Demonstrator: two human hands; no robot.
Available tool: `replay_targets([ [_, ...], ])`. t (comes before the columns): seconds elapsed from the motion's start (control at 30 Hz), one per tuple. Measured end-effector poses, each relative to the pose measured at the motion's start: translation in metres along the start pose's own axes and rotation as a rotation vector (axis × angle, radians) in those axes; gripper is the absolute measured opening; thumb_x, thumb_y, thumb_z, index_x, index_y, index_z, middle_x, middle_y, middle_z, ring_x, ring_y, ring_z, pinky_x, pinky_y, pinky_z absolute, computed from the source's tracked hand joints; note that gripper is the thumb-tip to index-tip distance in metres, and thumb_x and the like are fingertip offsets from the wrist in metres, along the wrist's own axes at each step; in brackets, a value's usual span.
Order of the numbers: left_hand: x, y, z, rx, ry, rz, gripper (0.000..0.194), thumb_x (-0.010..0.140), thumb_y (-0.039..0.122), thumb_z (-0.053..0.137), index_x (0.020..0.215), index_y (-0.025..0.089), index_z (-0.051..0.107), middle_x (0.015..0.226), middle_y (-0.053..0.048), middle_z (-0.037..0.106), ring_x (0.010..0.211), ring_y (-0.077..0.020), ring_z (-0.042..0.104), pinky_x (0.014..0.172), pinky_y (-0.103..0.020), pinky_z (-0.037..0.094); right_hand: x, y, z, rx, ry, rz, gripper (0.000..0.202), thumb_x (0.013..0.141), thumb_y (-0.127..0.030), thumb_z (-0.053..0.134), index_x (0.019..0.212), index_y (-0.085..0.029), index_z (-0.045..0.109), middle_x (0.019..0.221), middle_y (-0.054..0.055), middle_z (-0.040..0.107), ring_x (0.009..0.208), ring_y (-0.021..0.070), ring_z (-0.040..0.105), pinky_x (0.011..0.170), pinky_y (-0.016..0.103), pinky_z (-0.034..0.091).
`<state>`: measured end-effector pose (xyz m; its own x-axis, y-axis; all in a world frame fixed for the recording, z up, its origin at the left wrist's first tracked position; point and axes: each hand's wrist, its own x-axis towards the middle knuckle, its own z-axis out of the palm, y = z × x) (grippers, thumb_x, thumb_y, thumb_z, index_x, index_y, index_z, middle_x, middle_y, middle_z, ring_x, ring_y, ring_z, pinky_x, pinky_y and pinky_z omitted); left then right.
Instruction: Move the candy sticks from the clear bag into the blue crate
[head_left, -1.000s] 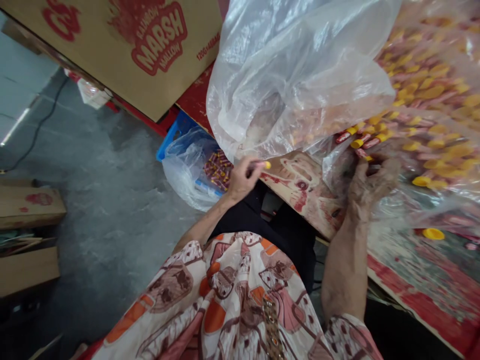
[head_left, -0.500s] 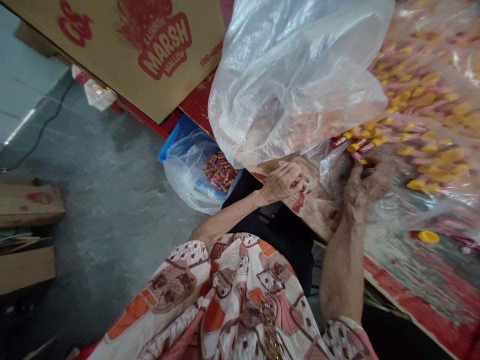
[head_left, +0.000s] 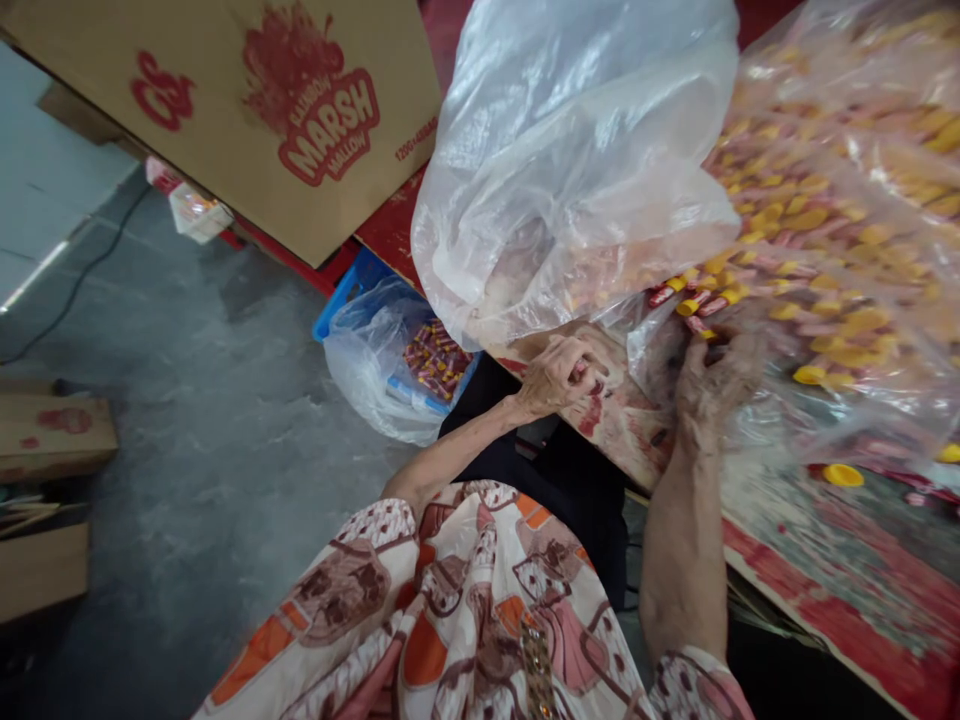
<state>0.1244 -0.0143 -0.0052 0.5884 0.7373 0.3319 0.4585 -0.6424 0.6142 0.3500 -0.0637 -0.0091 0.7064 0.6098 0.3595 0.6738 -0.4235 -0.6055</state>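
My left hand [head_left: 556, 376] hovers over the worn board at the table's front edge, its fingers curled round something small and dark red that is mostly hidden. Inside the mouth of a clear plastic bag, my right hand [head_left: 716, 378] has its fingers bent at a small red candy tube [head_left: 700, 328] with a yellow cap. Its thumb tip touches that tube; the other fingertips are partly hidden. More yellow-capped tubes [head_left: 802, 215] fill the large clear bag [head_left: 885, 405] on the right. A billowing plastic bag [head_left: 577, 130] rises just beyond my hands.
A marshmallow carton [head_left: 225, 130] stands at the upper left. Below the table edge, a blue crate [head_left: 351, 285] lined with plastic holds many tubes [head_left: 437, 360]. A yellow cap [head_left: 844, 475] lies on the scuffed tabletop [head_left: 825, 560]. More cartons [head_left: 49, 435] sit on the floor at left.
The whole view has shifted slightly, so the table things appear a little further left. Both hands keep nearly the same places, and the left fingers have turned slightly, showing more of the dark red thing.
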Motion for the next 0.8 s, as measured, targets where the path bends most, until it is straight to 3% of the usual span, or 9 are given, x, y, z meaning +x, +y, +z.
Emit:
replay_targets([
  [0.17, 0.003, 0.010, 0.001, 0.070, -0.030, 0.160, 0.014, 0.103, 0.019, 0.056, 0.104, 0.025, 0.069, 0.105, -0.010, 0.074, 0.114, -0.0285, 0.073, 0.109, -0.048, 0.061, 0.000, -0.006, -0.004, 0.006, 0.003, 0.004, 0.013, 0.093, -0.029, 0.055, 0.102, -0.026, 0.063, 0.106, 0.016, 0.075, 0.102, 0.0343, 0.071, 0.094, 0.049, 0.057],
  [0.3, 0.012, 0.008, 0.008, 0.115, -0.062, 0.253, 0.019, 0.102, 0.014, 0.055, 0.106, 0.024, 0.071, 0.105, -0.011, 0.076, 0.110, -0.0286, 0.074, 0.102, -0.044, 0.064, -0.001, -0.010, -0.005, 0.031, -0.016, 0.018, 0.019, 0.096, -0.033, 0.053, 0.105, -0.024, 0.066, 0.108, 0.017, 0.077, 0.102, 0.0335, 0.071, 0.096, 0.047, 0.056],
  [0.47, 0.014, 0.005, 0.002, 0.097, -0.005, 0.244, 0.022, 0.108, 0.018, 0.052, 0.116, 0.024, 0.071, 0.106, -0.010, 0.076, 0.108, -0.0256, 0.074, 0.102, -0.041, 0.062, -0.002, -0.010, -0.003, 0.097, -0.035, 0.035, 0.024, 0.099, -0.036, 0.051, 0.110, -0.022, 0.068, 0.113, 0.016, 0.076, 0.108, 0.0325, 0.069, 0.102, 0.049, 0.055],
  [0.63, 0.005, -0.005, -0.008, 0.039, -0.009, 0.271, 0.016, 0.104, 0.015, 0.056, 0.106, 0.024, 0.069, 0.105, -0.008, 0.078, 0.102, -0.0233, 0.075, 0.096, -0.037, 0.062, -0.001, -0.007, -0.002, 0.096, -0.060, 0.058, 0.026, 0.097, -0.035, 0.052, 0.111, -0.020, 0.068, 0.116, 0.018, 0.072, 0.111, 0.0336, 0.067, 0.104, 0.052, 0.055],
  [0.7, -0.005, -0.017, -0.021, 0.017, 0.087, 0.195, 0.014, 0.105, 0.017, 0.057, 0.107, 0.023, 0.069, 0.102, -0.006, 0.077, 0.094, -0.0204, 0.075, 0.090, -0.033, 0.061, -0.001, -0.006, -0.002, 0.091, -0.065, 0.061, 0.027, 0.095, -0.034, 0.052, 0.112, -0.020, 0.068, 0.117, 0.019, 0.072, 0.113, 0.0345, 0.067, 0.105, 0.052, 0.055],
  [0.8, -0.034, -0.045, -0.059, 0.060, 0.292, -0.090, 0.011, 0.106, 0.023, 0.058, 0.107, 0.024, 0.069, 0.092, -0.003, 0.074, 0.078, -0.0169, 0.069, 0.081, -0.029, 0.058, -0.002, -0.006, -0.001, 0.098, -0.085, 0.047, 0.029, 0.095, -0.035, 0.050, 0.113, -0.020, 0.067, 0.120, 0.020, 0.072, 0.116, 0.0360, 0.066, 0.106, 0.054, 0.054],
])
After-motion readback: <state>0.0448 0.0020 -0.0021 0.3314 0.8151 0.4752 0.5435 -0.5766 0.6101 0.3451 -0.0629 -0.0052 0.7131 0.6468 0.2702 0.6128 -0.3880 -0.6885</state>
